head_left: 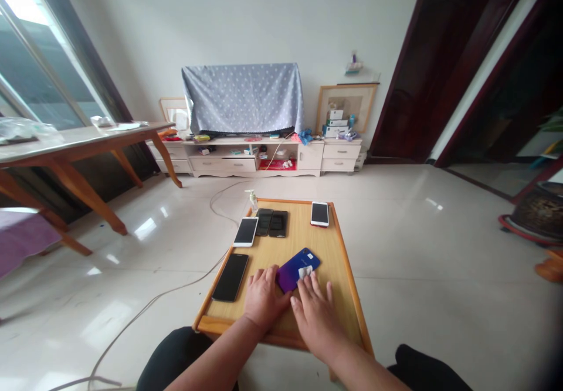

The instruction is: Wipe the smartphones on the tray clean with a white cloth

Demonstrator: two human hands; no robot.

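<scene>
A blue-purple smartphone lies face down and slanted on the small wooden table, with its back and camera corner showing. My left hand grips its lower left edge, fingers along the side and thumb near the bottom. The fingertips of my right hand press a small crumpled white wipe onto the phone's back; the thumb and little finger stand apart. A white sticker is near the phone's top. Left of my left hand is a large black phone, screen up.
A white phone, two dark phones and a pump bottle are at the table's far left. Another white phone is at the far right. A cable runs over the floor. Beyond stands a low cabinet.
</scene>
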